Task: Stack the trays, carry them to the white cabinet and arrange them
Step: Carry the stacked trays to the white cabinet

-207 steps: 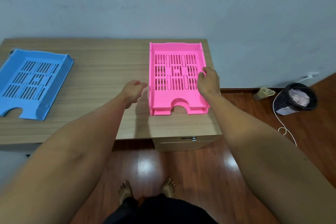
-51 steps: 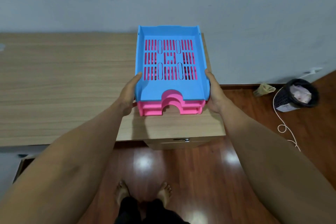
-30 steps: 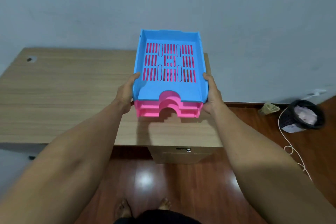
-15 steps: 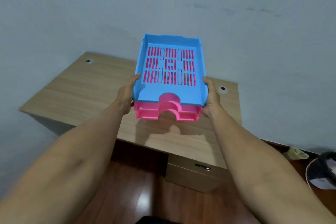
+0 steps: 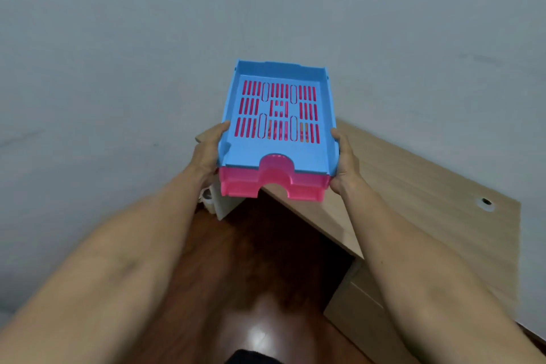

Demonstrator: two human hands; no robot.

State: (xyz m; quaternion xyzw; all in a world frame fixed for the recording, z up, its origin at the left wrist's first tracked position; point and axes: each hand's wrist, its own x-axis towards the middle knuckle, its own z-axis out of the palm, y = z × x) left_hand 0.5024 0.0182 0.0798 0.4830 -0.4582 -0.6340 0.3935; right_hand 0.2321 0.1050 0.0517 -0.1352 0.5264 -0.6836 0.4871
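A blue slotted plastic tray (image 5: 277, 115) sits nested on top of a pink plastic tray (image 5: 271, 186), and the stack is held up in the air, clear of any surface. The left hand (image 5: 206, 154) is on the stack's left side and the right hand (image 5: 344, 165) on its right side, both near the front corners. Below and to the right of the stack lies the wooden counter (image 5: 413, 186), its near-left corner beneath the trays. A round cable hole (image 5: 486, 202) sits in the counter well to the right. A drawer unit (image 5: 363, 310) stands under the counter's near edge. The dark wooden floor (image 5: 251, 275) lies below, between the forearms. A plain wall (image 5: 266, 3) rises behind everything.
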